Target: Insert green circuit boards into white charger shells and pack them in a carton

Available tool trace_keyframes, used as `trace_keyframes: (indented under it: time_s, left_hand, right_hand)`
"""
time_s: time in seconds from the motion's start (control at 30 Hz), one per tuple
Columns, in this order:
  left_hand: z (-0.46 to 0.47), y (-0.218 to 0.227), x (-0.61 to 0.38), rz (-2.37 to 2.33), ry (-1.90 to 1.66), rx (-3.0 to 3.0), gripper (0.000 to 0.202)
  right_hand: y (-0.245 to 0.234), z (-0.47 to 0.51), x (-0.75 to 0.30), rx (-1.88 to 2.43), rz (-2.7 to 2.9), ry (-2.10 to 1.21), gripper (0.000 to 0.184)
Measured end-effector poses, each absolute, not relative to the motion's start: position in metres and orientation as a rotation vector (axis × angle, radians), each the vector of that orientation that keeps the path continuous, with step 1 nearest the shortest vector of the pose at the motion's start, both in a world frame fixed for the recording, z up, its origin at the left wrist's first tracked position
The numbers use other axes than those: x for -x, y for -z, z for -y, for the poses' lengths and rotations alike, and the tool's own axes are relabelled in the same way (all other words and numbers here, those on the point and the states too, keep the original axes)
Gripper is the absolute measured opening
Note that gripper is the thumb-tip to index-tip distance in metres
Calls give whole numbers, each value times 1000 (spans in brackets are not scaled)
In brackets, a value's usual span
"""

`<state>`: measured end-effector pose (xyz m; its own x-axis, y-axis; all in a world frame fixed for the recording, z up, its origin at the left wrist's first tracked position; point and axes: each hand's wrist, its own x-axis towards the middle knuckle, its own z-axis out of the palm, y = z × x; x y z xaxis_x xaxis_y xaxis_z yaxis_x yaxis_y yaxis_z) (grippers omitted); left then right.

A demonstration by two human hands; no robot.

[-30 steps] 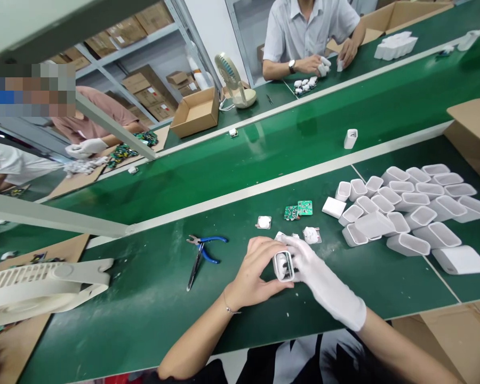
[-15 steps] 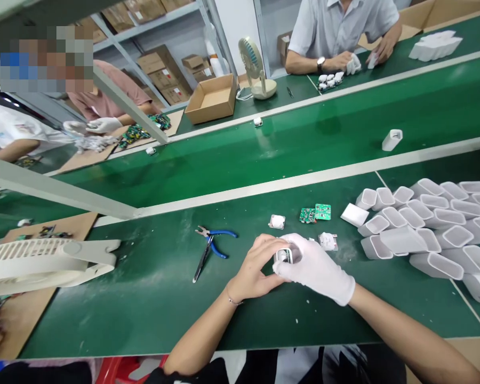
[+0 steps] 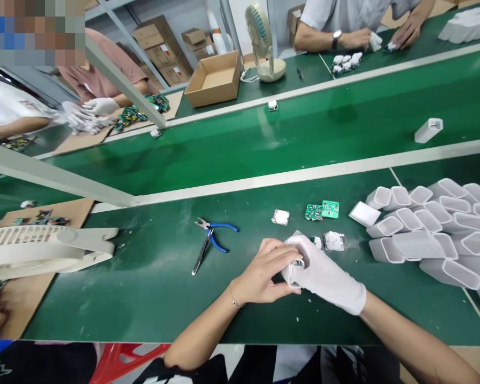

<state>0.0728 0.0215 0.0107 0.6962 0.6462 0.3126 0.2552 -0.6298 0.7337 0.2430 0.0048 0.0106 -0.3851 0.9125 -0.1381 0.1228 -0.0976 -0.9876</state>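
Note:
A white plastic housing, hollow with its open end toward me, is held between both hands over the green table. My bare left hand wraps it from the left, fingers on top and thumb below. On the right, my right hand in a white glove grips the same housing, its fingers at the opening; what sits inside is mostly hidden. Just beyond the hands lie a white-coated circuit board, two green circuit boards and another white-coated board.
Several white housings stand grouped at the right. Blue-handled pliers and tweezers lie left of my hands. A white fan is at far left. Across the green belt, which carries another housing, co-workers sit.
The view has shifted a little. My hands have turned the housing slightly, and the right fingers reach further over its opening. On the belt, the small parts and housing appear further right.

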Motion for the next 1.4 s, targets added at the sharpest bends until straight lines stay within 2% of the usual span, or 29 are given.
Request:
trace_keyframes:
  time_s: [0.13, 0.23, 0.3, 0.37, 0.47, 0.53, 0.63, 0.73, 0.9, 1.03, 1.1, 1.17, 1.27, 1.4]
  left_hand:
    - [-22, -13, -73, -676, -772, -2193, 53]
    - [-22, -14, -71, -688, -807, -2106, 54]
    - [-21, -13, -71, -707, -838, -1985, 54]
    - [-20, -12, -72, -741, -938, -1747, 54]
    - [-27, -19, -78, -847, -1170, -1128, 55]
    - [-38, -31, -84, -900, -1259, -678, 47]
    - [-59, -54, -93, -905, -1240, -228, 30]
    - [-74, -69, -102, -912, -1171, -61, 40]
    - [-84, -66, -117, -925, -1112, -48, 46]
    - [-114, -53, -120, -936, -1120, -384, 31]
    - [-145, -47, -117, -1068, -1204, -748, 23]
    - [-181, -40, -114, -1267, -1277, -1098, 28]
    - [-224, -31, -112, -1366, -1263, -1201, 41]
    - [-235, -25, -120, -1331, -1211, -1132, 28]
  right_hand:
    - [-19, -5, -245, 1277, 1505, -1537, 17]
    - [-30, -11, -260, 1074, 1508, -1743, 9]
    - [-34, -15, -273, 898, 1424, -1817, 20]
    - [-35, -17, -283, 862, 1289, -1750, 32]
    - [-37, -18, -288, 975, 1165, -1554, 31]
    - [-39, -17, -286, 1026, 1145, -1450, 31]
    - [-40, -14, -282, 1077, 1156, -1333, 32]
    - [-39, -12, -282, 1059, 1147, -1305, 32]
    - [-38, -15, -288, 1041, 1054, -1213, 30]
    - [-39, -16, -296, 1124, 1062, -1032, 25]
    - [-41, -15, -298, 1193, 1166, -865, 22]
    - [-42, -14, -299, 1252, 1365, -618, 23]
    - [-40, -14, -294, 1362, 1688, -264, 29]
    - [-32, -18, -288, 1505, 1949, -17, 22]
